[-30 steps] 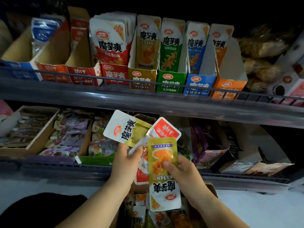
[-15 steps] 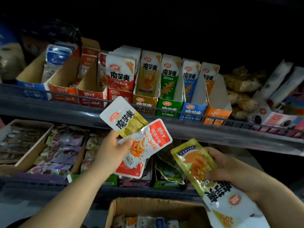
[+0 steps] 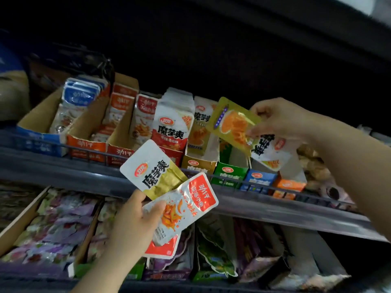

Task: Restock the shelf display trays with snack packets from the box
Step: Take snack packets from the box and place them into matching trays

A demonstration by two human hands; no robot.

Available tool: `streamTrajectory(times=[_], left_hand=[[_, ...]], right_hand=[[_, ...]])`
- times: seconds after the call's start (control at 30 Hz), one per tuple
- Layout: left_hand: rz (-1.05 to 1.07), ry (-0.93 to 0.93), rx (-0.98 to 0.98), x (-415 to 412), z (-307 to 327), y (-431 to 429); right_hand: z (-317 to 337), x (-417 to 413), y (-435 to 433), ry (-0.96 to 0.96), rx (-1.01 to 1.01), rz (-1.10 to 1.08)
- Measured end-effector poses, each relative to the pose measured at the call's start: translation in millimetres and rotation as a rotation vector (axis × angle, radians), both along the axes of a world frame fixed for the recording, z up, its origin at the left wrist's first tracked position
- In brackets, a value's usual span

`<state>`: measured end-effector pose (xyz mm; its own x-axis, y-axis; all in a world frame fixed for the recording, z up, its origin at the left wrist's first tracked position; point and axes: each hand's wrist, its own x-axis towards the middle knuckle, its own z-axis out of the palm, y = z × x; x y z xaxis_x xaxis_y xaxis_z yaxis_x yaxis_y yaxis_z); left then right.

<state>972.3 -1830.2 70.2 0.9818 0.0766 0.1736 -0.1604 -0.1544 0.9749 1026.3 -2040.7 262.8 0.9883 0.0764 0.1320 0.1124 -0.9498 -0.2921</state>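
My right hand pinches a yellow snack packet upside down, held up in front of the upper shelf's display trays, just above the yellow tray and green tray. My left hand grips a fan of packets below the shelf rail: a white-and-yellow packet and red-and-white packets. The upper shelf holds a row of cardboard trays: blue, orange-red, a red one with white-and-red packets, then yellow, green, blue and orange. The box is out of view.
A wire rail runs along the front of the upper shelf. The lower shelf holds a cardboard tray of purple packets and green and purple bags. Brown bagged snacks lie at the right of the upper shelf.
My right hand has risen with the yellow packet from waist height up to the upper shelf trays. My left hand has kept its packets and lifted slightly. The view has tilted upward, losing the box.
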Motion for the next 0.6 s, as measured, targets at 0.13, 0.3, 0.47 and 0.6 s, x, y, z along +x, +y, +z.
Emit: streamTrajectory(times=[0.13,0.3,0.47,0.6], left_hand=[[0.046,0.008,0.025,8.5,-3.1,4.9],[0.081,0.011,0.086,14.1,-2.8,6.4],[0.081,-0.007,0.090,11.7,2.8,5.2],[0.082,0.005,0.055,11.7,1.4,7.2]], right_hand=[[8.7,34.1,23.0,-0.121,-0.400,-0.011],[4.9,57.0,44.7,-0.059,-0.523,-0.009],[-6.0,63.2,50.3,-0.042,-0.618,0.034],[-11.0,61.2,44.7,-0.012,-0.579,0.039]])
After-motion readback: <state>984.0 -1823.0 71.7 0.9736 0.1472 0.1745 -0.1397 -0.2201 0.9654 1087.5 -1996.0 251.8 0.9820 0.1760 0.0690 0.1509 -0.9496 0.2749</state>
